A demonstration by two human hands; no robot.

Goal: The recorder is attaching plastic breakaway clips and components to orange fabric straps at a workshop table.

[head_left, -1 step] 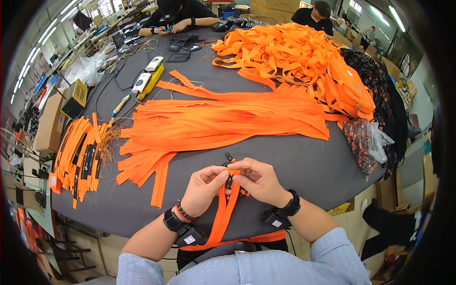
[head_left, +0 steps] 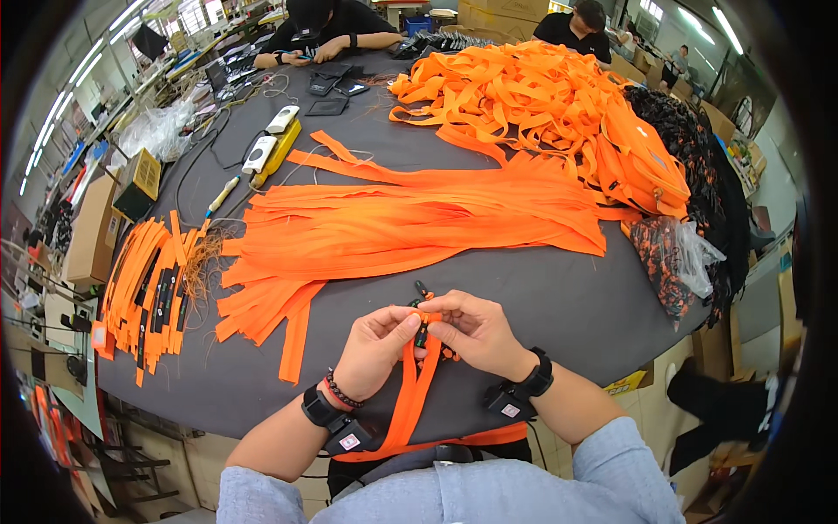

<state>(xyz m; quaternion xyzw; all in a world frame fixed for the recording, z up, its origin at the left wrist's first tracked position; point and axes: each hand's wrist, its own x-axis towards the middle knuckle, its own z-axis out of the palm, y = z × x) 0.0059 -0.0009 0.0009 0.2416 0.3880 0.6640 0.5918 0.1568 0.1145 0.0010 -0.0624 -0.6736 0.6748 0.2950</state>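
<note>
Close to the table's near edge, my left hand and my right hand meet with thumbs and fingers pinched. Between them they grip the upper end of an orange zipper tape, whose two strands hang down toward my lap. A small dark piece sits at the pinch, mostly covered by the fingers; its exact form is hard to see. Several small black-and-orange zipper pulls show just beyond and under my hands. Past them lies a broad bundle of flat orange zipper tapes.
A heap of orange tape and an orange bag occupy the far right, beside a plastic bag of black-and-orange pieces. Short orange and black strips lie left. A power strip stands behind. Two people work across the dark table.
Both hands keep nearly the same pinch and place on the tape. Only a very slight shift of the view shows.
</note>
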